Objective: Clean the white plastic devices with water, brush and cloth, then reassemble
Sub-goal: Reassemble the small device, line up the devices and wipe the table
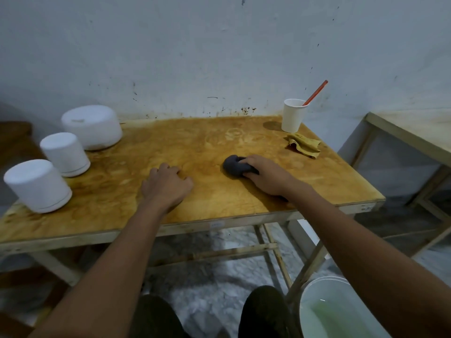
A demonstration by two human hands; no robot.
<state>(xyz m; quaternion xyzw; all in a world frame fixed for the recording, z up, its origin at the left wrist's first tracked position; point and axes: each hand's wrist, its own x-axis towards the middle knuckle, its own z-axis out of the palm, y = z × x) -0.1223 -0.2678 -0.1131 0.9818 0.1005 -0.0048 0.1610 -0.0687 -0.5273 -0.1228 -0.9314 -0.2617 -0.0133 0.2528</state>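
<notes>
White plastic devices (64,153) stand at the left of the frame, neither hand on them. Right hand (266,174), centre right, fingers curled round a crumpled dark grey cloth (235,165), grasping it and pressing it onto the stained brown wooden table (219,140). Left hand (167,185) just left of centre, palm down on the tabletop, fingers loosely bent, holding nothing, well apart from the cloth. Devices in a diagonal row along the table's left edge: large rounded white device (91,126) upper left by the wall, middle white cylinder device (70,157) just below it, near white cylinder device (36,185) at the far left, all closed end up, close together. White paper cup (292,115) upright at the table's back right corner, orange-handled stick (316,92) leaning out of it, head hidden inside. Crumpled yellow cloth (303,145) just in front of the cup. White bucket (314,291) with greenish water on the floor, lower right. Second pale wooden table (402,132) at right edge
</notes>
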